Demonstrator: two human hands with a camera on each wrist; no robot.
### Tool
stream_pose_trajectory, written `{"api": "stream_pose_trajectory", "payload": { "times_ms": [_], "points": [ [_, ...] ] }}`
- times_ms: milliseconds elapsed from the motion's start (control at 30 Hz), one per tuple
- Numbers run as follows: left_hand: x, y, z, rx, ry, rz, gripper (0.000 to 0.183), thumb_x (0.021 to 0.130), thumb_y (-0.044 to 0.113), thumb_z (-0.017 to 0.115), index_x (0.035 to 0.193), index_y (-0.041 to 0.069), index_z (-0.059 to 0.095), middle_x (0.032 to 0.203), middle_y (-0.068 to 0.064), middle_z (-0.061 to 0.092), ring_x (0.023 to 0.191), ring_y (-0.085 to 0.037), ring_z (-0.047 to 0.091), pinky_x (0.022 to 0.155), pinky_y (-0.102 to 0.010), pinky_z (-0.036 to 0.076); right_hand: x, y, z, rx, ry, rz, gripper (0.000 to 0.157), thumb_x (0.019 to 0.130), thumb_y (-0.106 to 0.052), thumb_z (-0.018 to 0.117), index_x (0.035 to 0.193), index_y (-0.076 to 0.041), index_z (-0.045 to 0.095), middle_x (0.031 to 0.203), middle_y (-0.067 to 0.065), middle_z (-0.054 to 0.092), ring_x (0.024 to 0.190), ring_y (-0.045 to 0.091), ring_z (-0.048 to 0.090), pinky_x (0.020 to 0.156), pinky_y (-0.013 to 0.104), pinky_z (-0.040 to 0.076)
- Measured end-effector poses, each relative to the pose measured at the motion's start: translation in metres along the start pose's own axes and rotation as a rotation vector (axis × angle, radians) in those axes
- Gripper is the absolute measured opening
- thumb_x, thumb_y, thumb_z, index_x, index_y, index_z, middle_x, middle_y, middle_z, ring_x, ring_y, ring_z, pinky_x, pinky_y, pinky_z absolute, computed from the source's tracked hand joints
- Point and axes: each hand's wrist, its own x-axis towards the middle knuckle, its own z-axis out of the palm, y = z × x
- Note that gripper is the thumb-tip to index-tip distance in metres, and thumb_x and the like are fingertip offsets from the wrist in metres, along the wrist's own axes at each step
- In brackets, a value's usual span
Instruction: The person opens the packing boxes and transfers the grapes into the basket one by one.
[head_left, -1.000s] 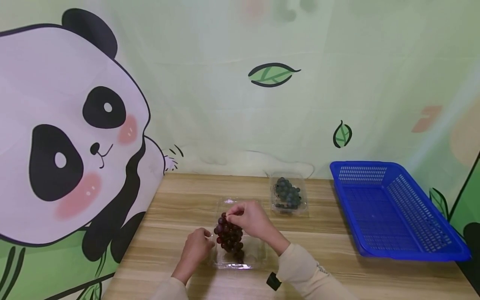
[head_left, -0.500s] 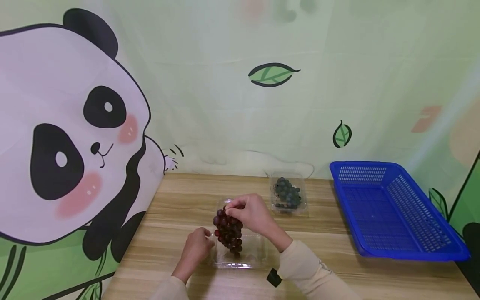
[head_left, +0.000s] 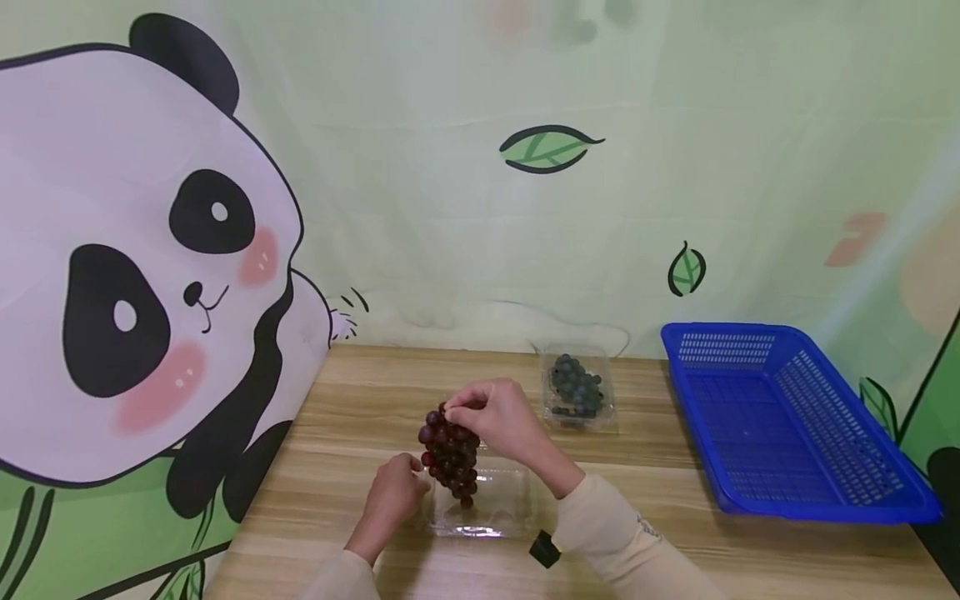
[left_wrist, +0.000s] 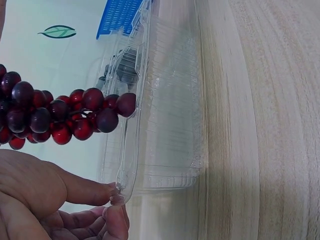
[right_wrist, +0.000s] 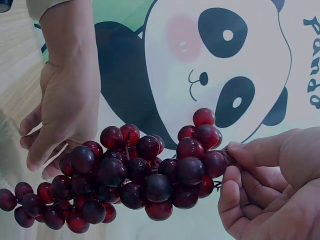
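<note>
A bunch of dark red grapes [head_left: 450, 454] hangs from my right hand [head_left: 498, 421], whose thumb and fingers pinch its stem at the top. In the right wrist view the whole bunch [right_wrist: 145, 175] stretches away from those fingertips. Below it on the table stands a clear plastic box [head_left: 498, 504], and the lowest grapes hang at its rim in the left wrist view. My left hand [head_left: 397, 492] pinches the box's rim at its left corner between thumb and fingers, as the left wrist view shows. The far part of the box is partly hidden behind the right hand and the grapes.
A second clear box [head_left: 609, 400] with dark blue-black grapes [head_left: 576, 385] stands near the back of the wooden table [head_left: 360, 383]. To the right is a blue plastic basket [head_left: 750, 417]. A panda-printed cloth [head_left: 420, 208] rises behind the table.
My right hand has lifted the bunch of grapes up and slightly left, from within the box to above it. The left hand has stayed at the box's rim.
</note>
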Motion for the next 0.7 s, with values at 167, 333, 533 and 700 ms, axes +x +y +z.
{"api": "stream_pose_trajectory", "payload": {
  "times_ms": [167,333,533,700],
  "points": [
    [-0.001,0.000,-0.001,0.013,0.003,-0.006,0.022,0.073,-0.001,0.069,0.094,-0.006,0.070,0.091,-0.019,0.072,0.078,-0.033,0.065,0.069,-0.047,0.055,0.001,-0.005,-0.002,0.029,-0.003,-0.016,0.006,0.094,-0.011,0.075,0.094,-0.010,0.082,0.091,0.001,0.077,0.074,0.008,0.065,0.062,0.025,0.052],
    [0.001,0.000,-0.002,0.019,-0.011,-0.025,0.019,0.072,-0.001,0.067,0.091,-0.003,0.069,0.090,-0.017,0.071,0.074,-0.028,0.061,0.066,-0.045,0.054,0.002,-0.012,-0.004,0.044,0.004,-0.018,0.006,0.094,-0.011,0.075,0.093,-0.011,0.081,0.087,-0.002,0.076,0.072,0.009,0.065,0.061,0.025,0.053],
    [0.000,0.002,-0.001,0.011,-0.019,-0.020,0.024,0.074,-0.002,0.068,0.097,-0.007,0.070,0.096,-0.020,0.073,0.081,-0.033,0.066,0.071,-0.047,0.056,0.003,-0.020,-0.009,0.045,0.034,-0.019,0.005,0.094,-0.011,0.076,0.092,-0.011,0.081,0.086,-0.001,0.076,0.071,0.009,0.064,0.061,0.025,0.052],
    [0.000,0.002,-0.001,0.005,-0.010,-0.016,0.024,0.074,-0.002,0.069,0.098,-0.007,0.071,0.098,-0.022,0.073,0.086,-0.037,0.069,0.073,-0.049,0.056,0.004,-0.028,-0.016,0.046,0.055,0.026,0.005,0.094,-0.014,0.076,0.094,-0.012,0.081,0.088,-0.001,0.076,0.073,0.010,0.065,0.063,0.027,0.052]
  ]
}}
